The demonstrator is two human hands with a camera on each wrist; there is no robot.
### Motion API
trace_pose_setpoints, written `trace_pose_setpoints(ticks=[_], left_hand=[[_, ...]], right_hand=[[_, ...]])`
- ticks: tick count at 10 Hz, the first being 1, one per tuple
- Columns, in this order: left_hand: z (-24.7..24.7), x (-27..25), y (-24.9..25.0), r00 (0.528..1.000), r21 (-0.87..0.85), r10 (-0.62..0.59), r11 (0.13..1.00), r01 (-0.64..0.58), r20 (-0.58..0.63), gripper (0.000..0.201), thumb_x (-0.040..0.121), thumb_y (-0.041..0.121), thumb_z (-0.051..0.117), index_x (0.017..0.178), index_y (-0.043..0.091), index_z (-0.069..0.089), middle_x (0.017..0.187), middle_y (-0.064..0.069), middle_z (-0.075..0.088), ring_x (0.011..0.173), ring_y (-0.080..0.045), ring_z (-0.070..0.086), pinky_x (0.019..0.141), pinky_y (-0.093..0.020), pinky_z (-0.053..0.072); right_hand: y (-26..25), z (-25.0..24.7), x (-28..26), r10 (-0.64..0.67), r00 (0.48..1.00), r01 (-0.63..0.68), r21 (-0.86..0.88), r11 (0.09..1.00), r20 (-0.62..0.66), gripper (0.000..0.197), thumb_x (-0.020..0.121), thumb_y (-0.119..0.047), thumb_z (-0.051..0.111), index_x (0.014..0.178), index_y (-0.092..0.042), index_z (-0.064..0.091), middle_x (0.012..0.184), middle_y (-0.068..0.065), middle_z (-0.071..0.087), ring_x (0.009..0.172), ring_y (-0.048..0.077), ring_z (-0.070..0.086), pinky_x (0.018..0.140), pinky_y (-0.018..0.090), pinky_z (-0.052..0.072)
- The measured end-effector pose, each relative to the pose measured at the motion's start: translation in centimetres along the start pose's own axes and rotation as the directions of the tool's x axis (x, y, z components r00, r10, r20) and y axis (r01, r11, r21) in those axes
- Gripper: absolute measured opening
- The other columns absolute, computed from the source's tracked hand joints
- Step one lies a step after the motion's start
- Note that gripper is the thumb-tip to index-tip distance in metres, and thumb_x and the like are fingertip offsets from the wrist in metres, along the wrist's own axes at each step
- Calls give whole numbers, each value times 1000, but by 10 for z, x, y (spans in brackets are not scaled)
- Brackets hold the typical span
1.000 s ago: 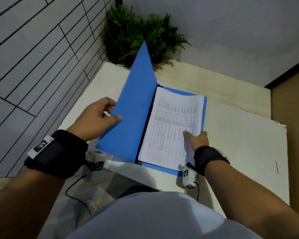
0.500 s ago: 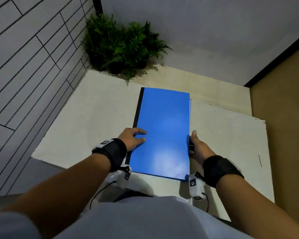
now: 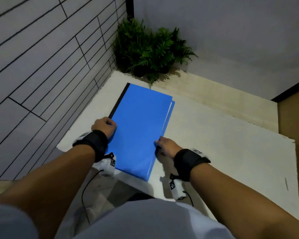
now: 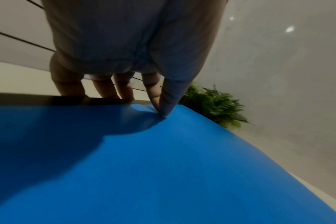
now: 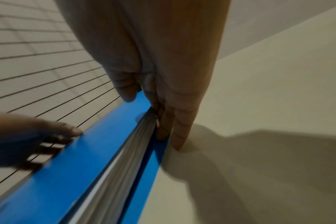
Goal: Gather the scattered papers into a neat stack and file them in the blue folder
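The blue folder (image 3: 141,128) lies closed on the white table (image 3: 223,144), its black spine (image 3: 119,102) to the left. The stacked papers (image 5: 115,174) are inside; only their edges show at the open right side, a thin white line (image 3: 167,114) in the head view. My left hand (image 3: 104,125) grips the spine edge, fingers curled down past it, thumb and forefinger (image 4: 159,110) on the cover. My right hand (image 3: 164,145) holds the open edge, thumb on the cover (image 5: 128,97), fingers against the paper edges.
A potted fern (image 3: 150,52) stands in the far corner beyond the folder. A tiled wall (image 3: 41,66) runs close along the table's left edge. The folder's near end reaches the table's front edge, and bare tabletop spreads to the right.
My left hand swung the cover shut over the papers, then moved to the spine edge. My right hand left the page and took the open edge. The head view shifted.
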State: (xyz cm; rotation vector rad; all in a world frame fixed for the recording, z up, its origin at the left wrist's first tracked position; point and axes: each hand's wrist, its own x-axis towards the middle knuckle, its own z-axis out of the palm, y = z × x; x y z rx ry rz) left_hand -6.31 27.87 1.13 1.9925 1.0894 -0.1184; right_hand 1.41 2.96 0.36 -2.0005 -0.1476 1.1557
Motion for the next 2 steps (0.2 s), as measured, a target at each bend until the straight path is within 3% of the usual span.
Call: trace_pose_setpoints(ticks=[1,2], left_hand=[[-25,8,-12,996,45,-26,999,29,-82,5,80,20,69,81,19,64,108,-10,70,107,-36,60,99,-39,48],[-33,16,-13,998,7,-11,1000,11,-62,14,79,19,73,90,19,65,119,-10,65,117,-34,56,103,-36,44]], right_hand=[[-20,31,14,-58,995,65,-86,994,83,19,95,-14,48,114,-15,54,111,5,51,96,20,46,69,24,38],[-34,41,21,-69,995,78,-142,987,69,36,95,-13,49,128,-2,54,121,13,58,104,27,55,81,28,41]])
